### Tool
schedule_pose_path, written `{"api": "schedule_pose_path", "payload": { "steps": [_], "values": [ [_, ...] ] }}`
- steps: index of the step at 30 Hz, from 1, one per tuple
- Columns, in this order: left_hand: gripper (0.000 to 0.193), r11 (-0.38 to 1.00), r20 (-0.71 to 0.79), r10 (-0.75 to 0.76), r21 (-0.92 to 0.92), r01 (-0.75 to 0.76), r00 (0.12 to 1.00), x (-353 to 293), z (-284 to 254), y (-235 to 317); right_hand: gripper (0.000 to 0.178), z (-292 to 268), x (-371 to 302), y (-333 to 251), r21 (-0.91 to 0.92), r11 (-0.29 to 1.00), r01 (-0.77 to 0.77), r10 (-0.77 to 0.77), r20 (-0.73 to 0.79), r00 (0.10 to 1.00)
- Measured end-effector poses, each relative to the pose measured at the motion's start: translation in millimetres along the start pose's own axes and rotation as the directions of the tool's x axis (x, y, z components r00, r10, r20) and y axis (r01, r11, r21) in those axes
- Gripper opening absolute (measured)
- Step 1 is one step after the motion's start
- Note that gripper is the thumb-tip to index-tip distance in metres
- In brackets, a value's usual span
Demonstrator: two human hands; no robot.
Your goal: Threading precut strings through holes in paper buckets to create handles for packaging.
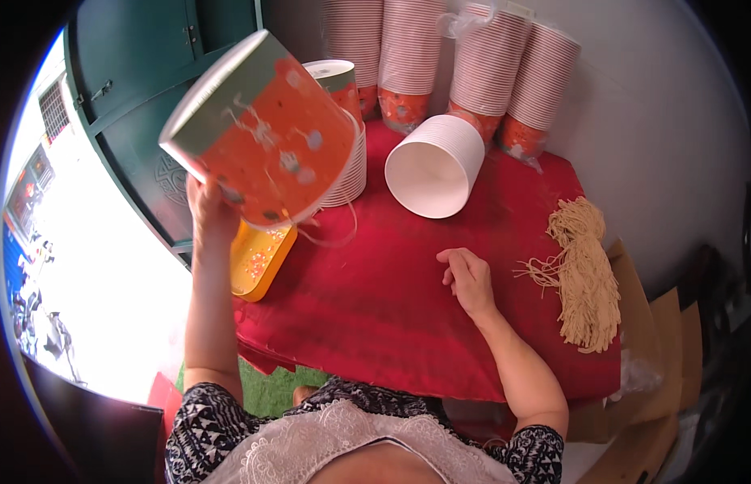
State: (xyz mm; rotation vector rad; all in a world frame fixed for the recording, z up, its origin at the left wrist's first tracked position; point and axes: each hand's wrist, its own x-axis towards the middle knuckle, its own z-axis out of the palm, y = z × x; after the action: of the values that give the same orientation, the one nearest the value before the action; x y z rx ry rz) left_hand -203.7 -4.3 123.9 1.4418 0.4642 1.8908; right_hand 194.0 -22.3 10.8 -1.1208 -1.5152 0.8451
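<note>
At the upper left my left hand [208, 202] grips a large orange and green paper bucket [267, 145] by its rim edge, holding it tilted above the table. A thin pale cord hangs in a loop from the bucket's right side. Over the middle of the red-covered table [367, 298] my right hand [470, 282] has its fingers loosely curled, and nothing shows in them. Beyond it a white-walled bucket stack [436, 165] lies on its side, mouth facing me. To the right is a bundle of beige cords [587, 274].
Behind the held bucket stands another stack of buckets [355, 153]. Tall plastic-wrapped bucket stacks [412, 60] line the wall. A yellow tray [262, 258] with small bits sits at the left edge. Cardboard [658, 355] lies at the right, and a green door [133, 105] stands at the left.
</note>
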Motion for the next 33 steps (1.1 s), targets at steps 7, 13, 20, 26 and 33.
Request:
{"api": "schedule_pose_path", "payload": {
  "steps": [7,13,20,26,33],
  "values": [
    [0.072,0.94,-0.078,0.202,0.296,-0.17,0.976,76,-55,23,0.035,7,0,-4,-0.062,0.998,-0.025,0.033,0.135,0.99],
    [0.064,0.958,-0.055,0.13,0.263,-0.111,0.99,121,-85,10,0.038,5,0,5,-0.114,0.993,0.008,0.01,0.155,0.988],
    [0.06,0.996,-0.033,0.066,0.059,-0.064,0.997,162,-113,-28,0.04,7,0,8,-0.143,0.989,0.022,0.005,0.183,0.983],
    [0.061,0.994,-0.004,-0.024,-0.109,0.023,1.0,180,-99,-57,0.04,4,2,10,-0.146,0.989,0.036,-0.004,0.217,0.976],
    [0.064,0.992,0.1,-0.062,-0.104,0.072,0.993,202,-74,-78,0.039,5,3,7,-0.159,0.985,0.072,-0.034,0.229,0.973]
  ]
}}
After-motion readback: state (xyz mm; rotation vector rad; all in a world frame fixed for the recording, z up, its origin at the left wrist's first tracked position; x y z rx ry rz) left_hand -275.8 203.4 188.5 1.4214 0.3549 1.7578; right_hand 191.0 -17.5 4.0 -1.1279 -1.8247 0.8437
